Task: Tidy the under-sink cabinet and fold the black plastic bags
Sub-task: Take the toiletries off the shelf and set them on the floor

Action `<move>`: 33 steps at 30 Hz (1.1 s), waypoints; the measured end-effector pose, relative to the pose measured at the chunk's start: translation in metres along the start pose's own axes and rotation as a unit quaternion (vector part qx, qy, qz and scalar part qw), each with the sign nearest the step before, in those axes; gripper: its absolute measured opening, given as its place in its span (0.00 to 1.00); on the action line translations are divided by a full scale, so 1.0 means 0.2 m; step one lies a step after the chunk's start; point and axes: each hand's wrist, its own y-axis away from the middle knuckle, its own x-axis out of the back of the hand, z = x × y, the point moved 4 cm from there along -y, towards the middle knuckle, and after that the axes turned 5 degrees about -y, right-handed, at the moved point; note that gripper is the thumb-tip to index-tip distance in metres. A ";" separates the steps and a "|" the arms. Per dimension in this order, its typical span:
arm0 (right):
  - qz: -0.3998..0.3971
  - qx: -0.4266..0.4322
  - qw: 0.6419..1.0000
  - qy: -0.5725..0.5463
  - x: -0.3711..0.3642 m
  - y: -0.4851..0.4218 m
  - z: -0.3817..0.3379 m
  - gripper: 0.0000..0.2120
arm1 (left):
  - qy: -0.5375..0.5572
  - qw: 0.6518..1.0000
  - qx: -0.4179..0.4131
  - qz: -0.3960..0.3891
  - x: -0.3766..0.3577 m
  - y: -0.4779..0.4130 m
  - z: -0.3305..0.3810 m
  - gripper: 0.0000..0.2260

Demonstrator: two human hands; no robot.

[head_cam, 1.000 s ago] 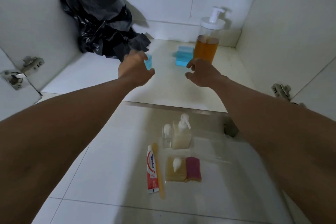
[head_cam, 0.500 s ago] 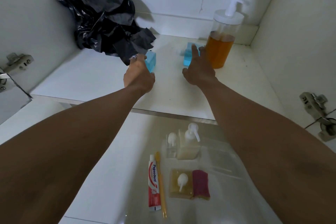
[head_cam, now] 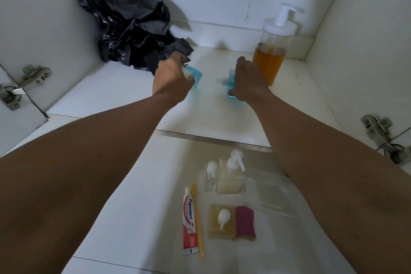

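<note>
Black plastic bags: crinkled, glossy film. Pump bottle: clear plastic. Hinges: bare metal. Cabinet floor: smooth white laminate.

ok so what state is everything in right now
left hand, grips left blue box
right hand, grips right blue box
black plastic bags, crumpled, unfolded
amber pump bottle, upright, roughly half full
toothpaste, lying flat, capped
cabinet, open
</note>
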 end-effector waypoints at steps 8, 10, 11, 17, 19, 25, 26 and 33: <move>-0.218 -0.040 0.967 0.125 0.15 0.14 -0.04 0.47 | -0.030 0.996 -0.049 -0.064 0.15 0.11 0.15 0.24; -0.229 -0.047 0.964 0.125 0.21 0.21 -0.04 0.45 | -0.038 0.994 -0.072 -0.074 0.18 0.15 0.20 0.23; -0.233 -0.052 0.964 0.120 0.26 0.25 -0.04 0.44 | -0.041 0.993 -0.079 -0.080 0.20 0.17 0.23 0.22; -0.306 -0.088 0.948 0.009 0.52 0.47 0.07 0.38 | -0.051 0.980 -0.150 -0.124 0.25 0.34 0.38 0.21; -0.350 -0.091 0.932 -0.031 0.55 0.57 0.11 0.38 | -0.047 0.972 -0.177 -0.144 0.24 0.43 0.44 0.21; -0.464 -0.133 0.875 -0.031 0.42 0.93 0.28 0.33 | -0.023 0.948 -0.235 -0.214 0.12 0.71 0.57 0.21; -0.475 -0.137 0.869 -0.020 0.38 0.99 0.32 0.32 | -0.026 0.943 -0.244 -0.227 0.09 0.76 0.60 0.22; -0.469 -0.190 0.861 -0.050 0.07 1.39 0.63 0.32 | -0.065 0.911 -0.266 -0.307 -0.25 1.17 0.65 0.20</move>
